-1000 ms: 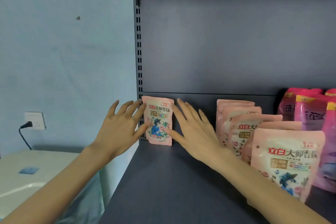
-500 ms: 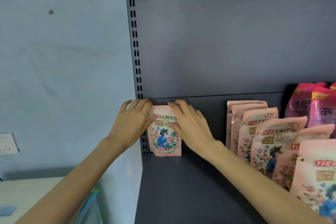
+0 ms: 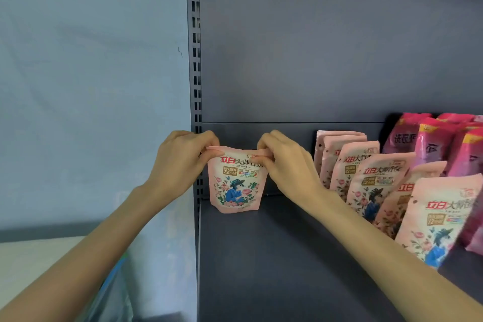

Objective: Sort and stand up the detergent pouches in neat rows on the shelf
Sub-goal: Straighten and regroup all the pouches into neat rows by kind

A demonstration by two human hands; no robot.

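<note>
Between the two hands, the pink pouch (image 3: pixel 236 185) stands upright at the back left corner of the shelf (image 3: pixel 287 256). A second ago both hands lay against its sides with fingers straight. Now the fingers have curled, and the left hand (image 3: pixel 180 162) and right hand (image 3: pixel 285 165) each pinch a top corner of its sealed edge. That looks like a final squaring-up to start a new row. Beyond the right hand, apart from it, the other pink pouches (image 3: pixel 373 180) lean in file.

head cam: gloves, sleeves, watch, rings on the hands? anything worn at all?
Nothing worn that shows. The left hand and right hand are bare, with no gloves and no rings visible. The left forearm and right forearm are bare down to the frame edge: no cuffs, watch or wristband.
</note>
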